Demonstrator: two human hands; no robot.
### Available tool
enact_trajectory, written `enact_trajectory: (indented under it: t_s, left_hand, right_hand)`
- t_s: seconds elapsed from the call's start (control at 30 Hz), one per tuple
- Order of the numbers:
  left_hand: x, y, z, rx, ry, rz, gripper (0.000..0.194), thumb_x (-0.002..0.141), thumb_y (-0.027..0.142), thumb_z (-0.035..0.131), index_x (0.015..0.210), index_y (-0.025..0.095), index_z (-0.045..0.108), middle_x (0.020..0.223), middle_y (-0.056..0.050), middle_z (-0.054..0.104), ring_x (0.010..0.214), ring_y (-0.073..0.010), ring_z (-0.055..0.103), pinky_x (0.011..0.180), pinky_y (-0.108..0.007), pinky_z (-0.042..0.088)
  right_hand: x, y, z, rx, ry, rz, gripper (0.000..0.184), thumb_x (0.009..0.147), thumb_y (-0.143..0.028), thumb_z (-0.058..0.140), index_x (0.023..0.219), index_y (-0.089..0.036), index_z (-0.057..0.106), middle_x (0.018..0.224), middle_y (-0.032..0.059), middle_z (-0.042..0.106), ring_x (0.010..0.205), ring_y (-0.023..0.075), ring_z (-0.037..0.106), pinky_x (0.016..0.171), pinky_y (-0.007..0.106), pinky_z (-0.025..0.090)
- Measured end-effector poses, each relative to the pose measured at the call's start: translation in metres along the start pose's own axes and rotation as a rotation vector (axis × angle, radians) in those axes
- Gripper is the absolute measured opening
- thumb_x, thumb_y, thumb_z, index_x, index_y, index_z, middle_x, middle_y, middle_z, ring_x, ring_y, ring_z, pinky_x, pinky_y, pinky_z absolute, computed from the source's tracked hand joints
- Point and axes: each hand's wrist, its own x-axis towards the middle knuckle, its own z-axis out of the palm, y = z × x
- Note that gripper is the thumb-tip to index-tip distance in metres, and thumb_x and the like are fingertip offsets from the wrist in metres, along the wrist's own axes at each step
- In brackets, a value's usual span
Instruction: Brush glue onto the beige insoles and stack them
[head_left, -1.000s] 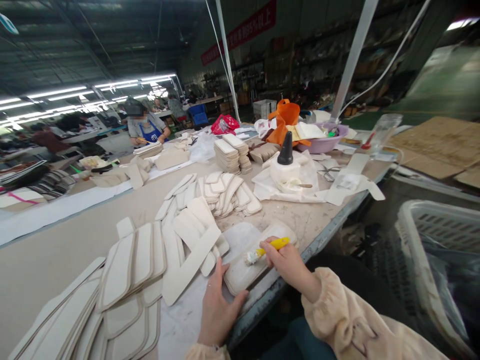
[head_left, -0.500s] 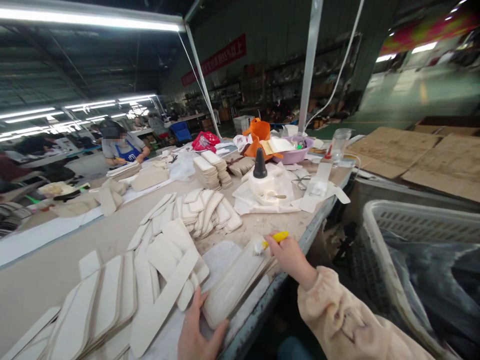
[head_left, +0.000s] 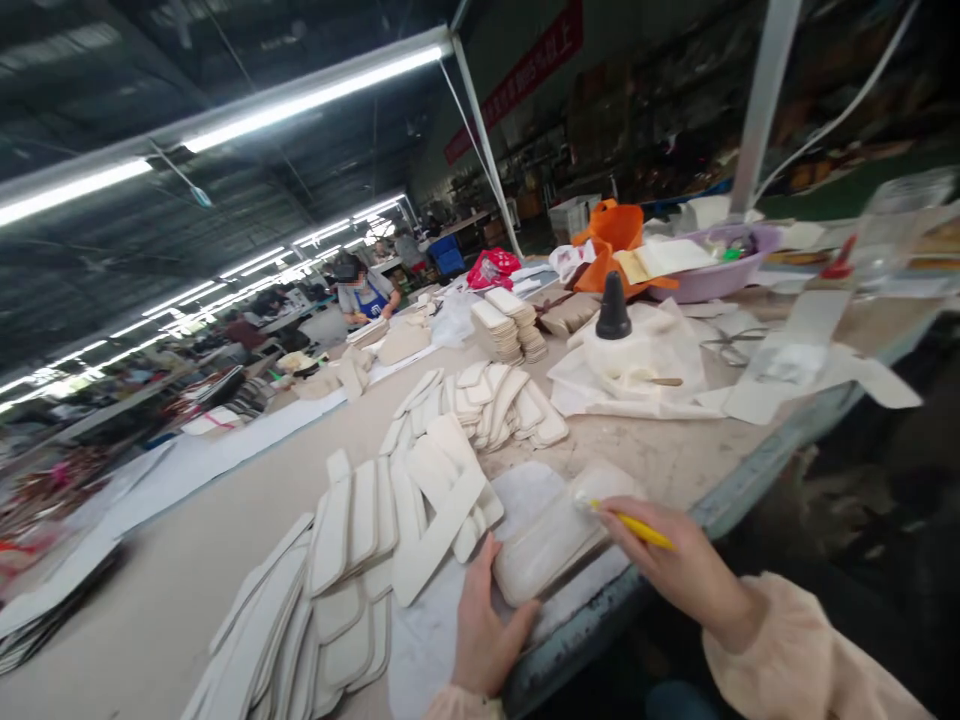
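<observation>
My right hand is closed round the yellow handle of a brush. Its whitish, partly blurred tip rests on the far part of a long pale panel with rounded corners, whose surface looks wet and glossy. This panel lies on top of a few others at the table edge. Gripping the near end of that small stack is my left hand, fingers along its left side and thumb at the near corner. Many loose white panels fan out to the left, and a white sheet lies underneath.
Beyond the work stand a white pot with a black cone, scissors, a purple basin, orange cloth and a clear jar. The table edge runs along my right. A co-worker sits far across.
The view has swung left and tilted, so the table sits further right. The brush handle now points back toward me, its tip still on the panel's far part. My left hand keeps its place.
</observation>
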Motion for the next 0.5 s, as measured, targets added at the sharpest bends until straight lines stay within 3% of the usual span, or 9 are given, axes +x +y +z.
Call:
enact_trajectory:
  t_s: [0.13,0.23,0.3,0.37,0.5]
  left_hand:
    - [-0.006,-0.004,-0.006,0.149,0.08,0.066,0.081,0.07,0.025,0.071,0.142,0.017,0.035,0.146,-0.014,0.042,0.135,-0.028,0.038,0.112,-0.043,0.034]
    - [-0.003,-0.022,-0.026,0.336,0.297,0.153,0.059,0.083,0.031,0.06,0.138,0.016,0.041,0.137,-0.016,0.05,0.128,-0.0274,0.045,0.105,-0.045,0.041]
    - [0.006,-0.04,-0.045,0.501,0.417,0.167,0.052,0.085,0.035,0.057,0.131,0.013,0.048,0.125,-0.018,0.057,0.119,-0.0293,0.051,0.1,-0.048,0.045]
    - [0.017,-0.057,-0.064,0.648,0.372,0.175,0.048,0.084,0.037,0.058,0.124,0.011,0.055,0.119,-0.018,0.061,0.113,-0.0315,0.055,0.095,-0.05,0.047]
    - [0.033,-0.075,-0.087,0.697,0.255,0.228,0.031,0.08,0.034,0.063,0.104,0.017,0.068,0.103,-0.012,0.07,0.097,-0.0288,0.062,0.086,-0.045,0.052]
  right_hand:
    - [0.003,0.01,-0.012,0.232,0.246,0.163,0.02,0.09,-0.039,0.054,0.096,-0.022,0.064,0.08,0.0036,0.067,0.069,0.0182,0.064,0.066,0.029,0.052]
    - [0.004,0.015,-0.017,0.328,0.306,0.25,0.021,0.092,-0.04,0.052,0.098,-0.022,0.062,0.066,-0.0003,0.058,0.06,0.0161,0.058,0.058,0.027,0.049]
    - [0.003,0.016,-0.018,0.372,0.311,0.264,0.022,0.091,-0.04,0.052,0.099,-0.022,0.061,0.066,-0.0006,0.056,0.061,0.016,0.057,0.057,0.027,0.047]
    - [0.003,0.015,-0.016,0.403,0.305,0.261,0.021,0.091,-0.04,0.053,0.098,-0.022,0.061,0.067,-0.0005,0.056,0.061,0.016,0.057,0.056,0.027,0.046]
    - [0.003,0.013,-0.015,0.424,0.291,0.258,0.021,0.091,-0.039,0.053,0.098,-0.022,0.061,0.066,-0.0006,0.056,0.06,0.0154,0.056,0.058,0.028,0.046]
